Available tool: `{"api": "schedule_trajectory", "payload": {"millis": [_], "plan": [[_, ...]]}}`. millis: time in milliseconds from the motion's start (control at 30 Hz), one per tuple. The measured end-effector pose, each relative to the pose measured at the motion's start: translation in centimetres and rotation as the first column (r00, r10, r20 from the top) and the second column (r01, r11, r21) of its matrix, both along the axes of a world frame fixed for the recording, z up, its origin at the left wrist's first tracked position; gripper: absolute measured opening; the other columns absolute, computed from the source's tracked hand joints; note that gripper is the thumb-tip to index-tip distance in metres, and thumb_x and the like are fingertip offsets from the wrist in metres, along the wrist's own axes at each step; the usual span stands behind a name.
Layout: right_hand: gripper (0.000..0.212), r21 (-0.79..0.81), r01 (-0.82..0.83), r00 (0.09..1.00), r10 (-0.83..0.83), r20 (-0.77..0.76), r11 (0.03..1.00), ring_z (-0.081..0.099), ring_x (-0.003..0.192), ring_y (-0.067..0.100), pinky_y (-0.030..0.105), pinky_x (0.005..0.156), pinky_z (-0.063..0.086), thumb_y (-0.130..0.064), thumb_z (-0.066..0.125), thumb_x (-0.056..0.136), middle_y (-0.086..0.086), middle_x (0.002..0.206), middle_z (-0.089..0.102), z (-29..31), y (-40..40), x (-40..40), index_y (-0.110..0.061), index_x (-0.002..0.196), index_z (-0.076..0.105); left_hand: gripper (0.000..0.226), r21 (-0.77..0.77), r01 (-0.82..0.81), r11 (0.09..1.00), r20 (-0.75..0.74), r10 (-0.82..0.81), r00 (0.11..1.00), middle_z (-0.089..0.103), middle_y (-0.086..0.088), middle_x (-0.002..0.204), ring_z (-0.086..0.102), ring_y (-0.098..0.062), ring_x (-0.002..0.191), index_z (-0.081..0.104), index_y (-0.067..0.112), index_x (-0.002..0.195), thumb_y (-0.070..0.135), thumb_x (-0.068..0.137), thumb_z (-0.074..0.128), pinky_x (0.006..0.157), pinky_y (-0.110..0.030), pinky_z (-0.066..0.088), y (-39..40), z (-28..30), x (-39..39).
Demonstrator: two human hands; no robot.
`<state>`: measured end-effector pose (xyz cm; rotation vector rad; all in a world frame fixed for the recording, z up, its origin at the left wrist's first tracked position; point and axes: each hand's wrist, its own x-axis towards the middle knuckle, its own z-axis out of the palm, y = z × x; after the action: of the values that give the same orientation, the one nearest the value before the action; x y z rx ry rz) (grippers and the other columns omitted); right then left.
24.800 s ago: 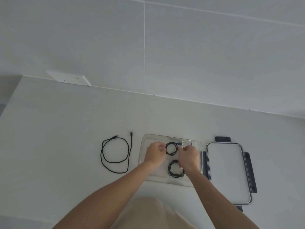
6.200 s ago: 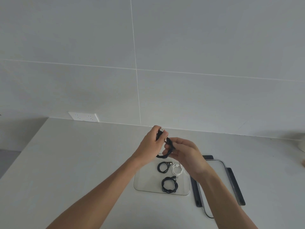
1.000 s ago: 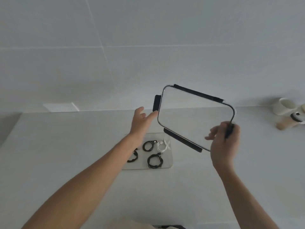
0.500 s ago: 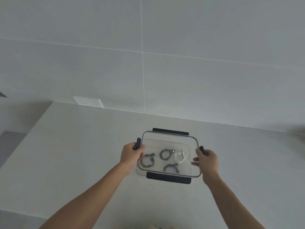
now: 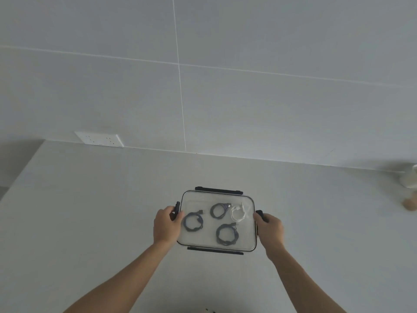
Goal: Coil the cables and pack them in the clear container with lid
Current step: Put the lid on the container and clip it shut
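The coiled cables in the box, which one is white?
The small white cable at the back right of the clear container. The other three coils are dark: back middle, left and front.

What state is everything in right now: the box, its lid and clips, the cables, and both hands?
Clear container: on the counter, lid on top.
Lid: laid over the container.
Far clip: sticking outward, apparently unlatched.
Near clip: sticking outward, apparently unlatched.
Three dark cables: coiled, inside, apart.
White cable: coiled, inside.
Left hand: gripping the left side clip.
Right hand: gripping the right side clip.
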<state>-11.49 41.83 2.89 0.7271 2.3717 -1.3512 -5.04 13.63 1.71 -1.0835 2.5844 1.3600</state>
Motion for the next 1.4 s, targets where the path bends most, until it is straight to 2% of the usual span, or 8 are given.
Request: {"api": "schedule_trajectory", "payload": {"millis": [367,667,867,1100,1167,1233,1300,1400], "plan": [[0.025,-0.175,0.095,0.99,-0.074,0.121,0.98,0.071,0.067,0.027,0.04,0.06,0.064,-0.027,0.08,0.086,0.012,0.083,0.073,-0.2,1.3,-1.4,-0.008,0.095,0.067,0.025,0.542,-0.172,0.822,0.136,0.116,0.984,0.077,-0.01,0.092,0.07,-0.022,0.078,0.075,0.012,0.096,0.022,0.078,0.088,0.074,-0.033,0.06,-3.2,-0.3,-0.8],[0.053,0.352,-0.153,0.988,0.153,0.027,0.923,0.032,0.053,0.022,0.032,0.053,0.023,-0.04,0.05,0.101,0.0,0.054,0.035,-0.4,-0.8,0.3,-0.017,0.057,0.031,0.017,0.091,0.002,0.996,-0.074,0.005,0.997,0.075,0.008,0.083,0.07,-0.011,0.083,0.078,0.016,0.093,0.032,0.09,0.074,0.075,-0.028,0.051,-0.3,-1.1,1.0],[0.049,0.185,-0.117,0.991,0.101,0.093,0.976,0.027,0.058,0.022,0.031,0.054,0.021,-0.038,0.06,0.092,0.002,0.058,0.029,-0.3,0.1,-0.7,-0.016,0.059,0.031,0.037,0.0,0.04,0.999,0.056,-0.04,0.998,0.057,0.01,0.05,0.056,-0.017,0.056,0.057,0.02,0.059,0.031,0.093,0.066,0.054,-0.027,0.037,-0.4,-0.8,-0.2],[0.043,-0.167,-0.04,0.991,0.06,0.122,0.985,0.051,0.06,0.022,0.035,0.062,0.063,-0.039,0.071,0.089,0.011,0.065,0.054,-0.4,1.5,-1.0,-0.007,0.062,0.06,0.042,-0.055,0.062,0.997,0.073,-0.058,0.996,0.052,0.005,0.051,0.054,-0.027,0.061,0.052,0.015,0.058,0.031,0.095,0.064,0.058,-0.035,0.039,-0.3,-0.6,-0.1],[0.04,-0.019,-0.189,0.972,0.189,0.139,0.982,0.054,0.065,0.025,0.038,0.066,0.056,-0.05,0.064,0.076,0.01,0.067,0.058,0.2,1.2,-1.7,-0.011,0.068,0.064,0.038,-0.085,0.163,0.983,0.095,-0.154,0.983,0.058,-0.001,0.062,0.062,-0.033,0.073,0.053,0.015,0.063,0.032,0.096,0.061,0.067,-0.04,0.049,-0.3,-0.3,-0.3],[0.041,0.221,-0.374,0.925,0.344,0.162,0.901,0.067,0.094,0.03,0.035,0.083,0.049,-0.044,0.061,0.086,0.012,0.106,0.071,1.0,0.4,-2.4,-0.014,0.111,0.073,0.03,-0.189,0.321,0.928,0.149,-0.296,0.944,0.069,-0.012,0.115,0.061,-0.035,0.117,0.066,0.013,0.1,0.042,0.094,0.06,0.094,-0.044,0.051,-0.1,0.1,-0.2],[0.052,0.412,-0.484,0.86,0.506,0.062,0.772,0.058,0.128,0.028,0.038,0.1,0.046,-0.032,0.054,0.1,0.007,0.15,0.052,1.8,-0.6,-3.1,-0.015,0.149,0.049,0.084,-0.216,0.5,0.838,0.203,-0.463,0.863,0.031,-0.016,0.163,0.028,-0.033,0.151,0.039,0.01,0.151,0.06,0.087,0.062,0.12,-0.045,0.03,0.6,0.2,0.1],[0.057,0.524,-0.688,0.59,0.808,0.0,0.502,0.024,0.156,0.02,0.04,0.123,0.027,-0.027,0.044,0.107,-0.003,0.17,0.024,2.3,-2.9,-3.7,-0.02,0.161,0.028,0.119,-0.284,0.718,0.635,0.28,-0.662,0.696,-0.002,-0.01,0.171,-0.007,-0.035,0.157,0.005,0.02,0.163,0.079,0.075,0.06,0.127,-0.049,0.007,2.3,0.8,0.8]]}}
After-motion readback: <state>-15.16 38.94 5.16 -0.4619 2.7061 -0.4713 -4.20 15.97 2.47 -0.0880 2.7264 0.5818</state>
